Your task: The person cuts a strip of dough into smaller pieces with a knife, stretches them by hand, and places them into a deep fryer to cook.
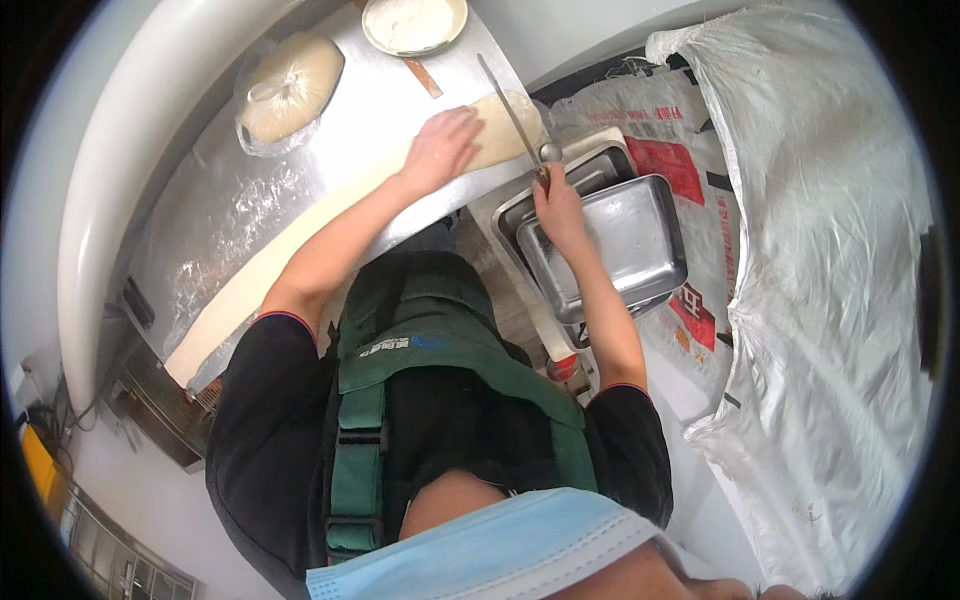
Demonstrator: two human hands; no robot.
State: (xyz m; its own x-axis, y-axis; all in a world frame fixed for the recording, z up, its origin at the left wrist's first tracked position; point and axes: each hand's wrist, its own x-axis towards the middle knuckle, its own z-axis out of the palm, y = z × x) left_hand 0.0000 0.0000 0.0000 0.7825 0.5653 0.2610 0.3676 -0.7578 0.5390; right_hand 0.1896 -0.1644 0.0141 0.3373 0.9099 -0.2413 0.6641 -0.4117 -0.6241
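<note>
A long flat strip of pale dough [267, 262] runs diagonally along the metal worktop [395, 95] toward its right end. My left hand [442, 150] is on or just over the dough near that end, palm down with its fingers apart. My right hand [557, 205] grips the handle of a long knife [508, 105], whose blade points up and away over the dough's right end. A bagged ball of dough [288, 95] lies at the back left. A bowl of white flour [414, 22] stands at the back, with a thin wooden strip [424, 80] beside it.
Stacked steel trays [602, 245] sit right of the worktop, below my right hand. Large white woven sacks [820, 300] fill the right side. A curved white rim [105, 190] borders the worktop at left. A wire rack [120, 555] stands at lower left.
</note>
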